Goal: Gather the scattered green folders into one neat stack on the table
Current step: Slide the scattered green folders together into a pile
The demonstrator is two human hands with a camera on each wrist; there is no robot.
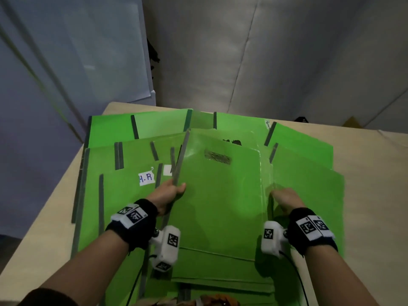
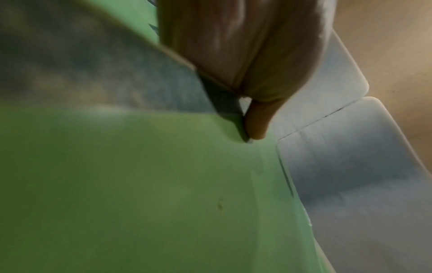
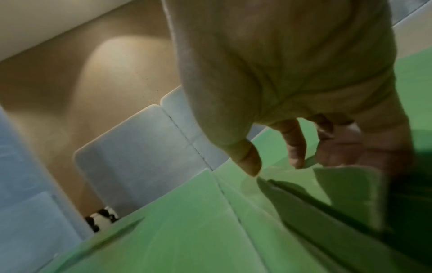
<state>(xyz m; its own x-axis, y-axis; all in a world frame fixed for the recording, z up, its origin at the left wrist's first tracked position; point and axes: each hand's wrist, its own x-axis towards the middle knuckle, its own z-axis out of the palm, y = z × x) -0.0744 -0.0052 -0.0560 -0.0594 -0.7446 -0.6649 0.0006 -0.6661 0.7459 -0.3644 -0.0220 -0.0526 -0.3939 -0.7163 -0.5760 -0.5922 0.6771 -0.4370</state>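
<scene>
- Head view: a bundle of green folders [image 1: 220, 195] sits in the middle of the beige table [image 1: 55, 195], on top of more green folders [image 1: 123, 129] fanned out from 9 through 12 to 3 o'clock.
- The left hand [image 1: 169, 195] clamps the bundle's grey-spined left edge at 9 o'clock, thumb on top and fingers beneath.
- The right hand [image 1: 284, 198] is at the bundle's right edge at 3 o'clock, fingers curled over that edge.
- A white label [image 1: 146, 178] reading "H-R" lies on a folder at 10 o'clock from the left hand.
- Left wrist view: the left hand [image 2: 245, 64] pinches the grey spine [image 2: 224, 103]; blurred.
- Right wrist view: the right hand [image 3: 292, 83] has its thumb [image 3: 247, 158] and fingers [image 3: 297, 146] pressed to the folder edges [image 3: 327, 184], pinching them.
</scene>
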